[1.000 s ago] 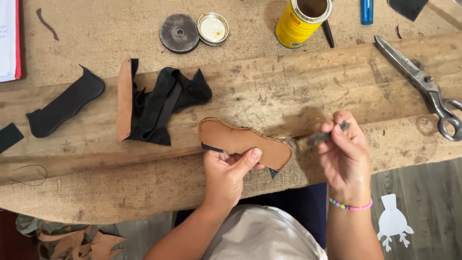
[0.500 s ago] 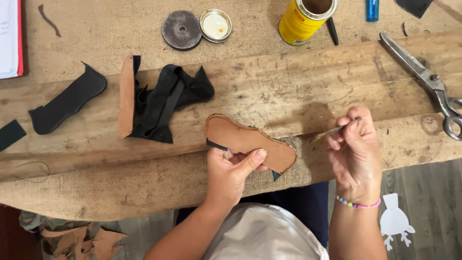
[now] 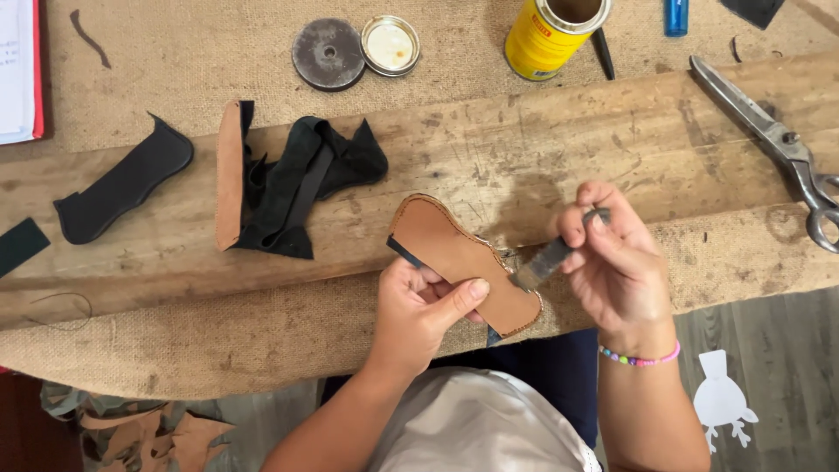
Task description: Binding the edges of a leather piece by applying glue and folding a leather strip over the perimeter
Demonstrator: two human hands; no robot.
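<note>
My left hand (image 3: 424, 308) grips a tan leather piece (image 3: 454, 253) with a stitched, curved outline, thumb pressed on its face, over the front edge of the wooden bench (image 3: 559, 149). A thin black strip pokes out from behind the piece at its left and lower edges. My right hand (image 3: 616, 262) pinches a small dark metal blade tool (image 3: 552, 255), its tip touching the right edge of the leather piece. A beaded bracelet sits on my right wrist.
Black leather pieces with a tan strip (image 3: 284, 179) lie left of centre, a black cut shape (image 3: 122, 188) farther left. Large scissors (image 3: 773, 140) rest at right. A yellow can (image 3: 552, 26), two round lids (image 3: 357, 51) and a blue lighter (image 3: 676, 16) stand behind.
My right hand lowered the tool from beside the leather piece until its tip met the piece's right edge. My left hand kept its hold and tilted the piece slightly.
</note>
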